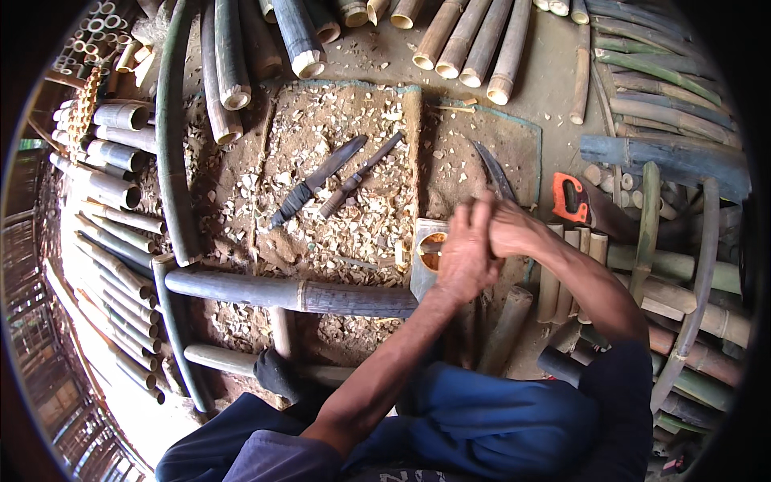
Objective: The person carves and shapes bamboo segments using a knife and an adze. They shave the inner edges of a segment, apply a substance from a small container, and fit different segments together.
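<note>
Chip-strewn ground (pixel 341 241) lay mid-frame; my left hand (pixel 467 259) touched my right hand (pixel 511 229), hold unclear, beside stiff-looking, grey, round-holed bamboo (pixel 422 279), best gripped sidewise.

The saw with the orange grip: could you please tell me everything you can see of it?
The saw lies to the right of the person's right hand, slanting, with its grip at the left and its blade running down to the right. The grip is bright orange, plastic-looking, looped around a dark opening; the broad, dull brownish-grey blade looks metal. Its teeth and far end are hard to make out. Short bamboo pieces lie close below; whether they touch it is unclear. No hand touches it.
</note>
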Available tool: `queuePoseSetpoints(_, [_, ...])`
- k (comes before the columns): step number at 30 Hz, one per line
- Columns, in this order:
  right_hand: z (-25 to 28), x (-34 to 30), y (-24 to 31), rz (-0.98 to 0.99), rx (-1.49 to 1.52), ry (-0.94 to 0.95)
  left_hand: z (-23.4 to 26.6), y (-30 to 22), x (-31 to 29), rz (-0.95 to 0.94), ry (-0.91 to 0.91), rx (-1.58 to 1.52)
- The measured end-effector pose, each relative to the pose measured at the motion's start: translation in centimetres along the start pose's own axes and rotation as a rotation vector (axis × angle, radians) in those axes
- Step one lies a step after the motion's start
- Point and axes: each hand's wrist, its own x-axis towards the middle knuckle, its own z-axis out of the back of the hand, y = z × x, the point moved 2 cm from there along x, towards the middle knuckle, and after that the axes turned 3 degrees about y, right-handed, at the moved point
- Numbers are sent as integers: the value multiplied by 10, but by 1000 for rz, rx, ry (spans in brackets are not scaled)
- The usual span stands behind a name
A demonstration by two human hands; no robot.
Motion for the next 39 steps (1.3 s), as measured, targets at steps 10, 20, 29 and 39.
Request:
queuePoseSetpoints(10, [-99,-54,53,-326,487,64,-18,-15,-18,66,626,68])
queuePoseSetpoints(20, [-104,3,99,-294,508,-11,27,8,-11,-66,1164,14])
queuePoseSetpoints(29, [-101,-30,94,-363,573,61,1,11,-37,-73,692,1])
queuePoseSetpoints(39, [-82,-35,93,-363,521,161,3,17,-49,-151,374,-45])
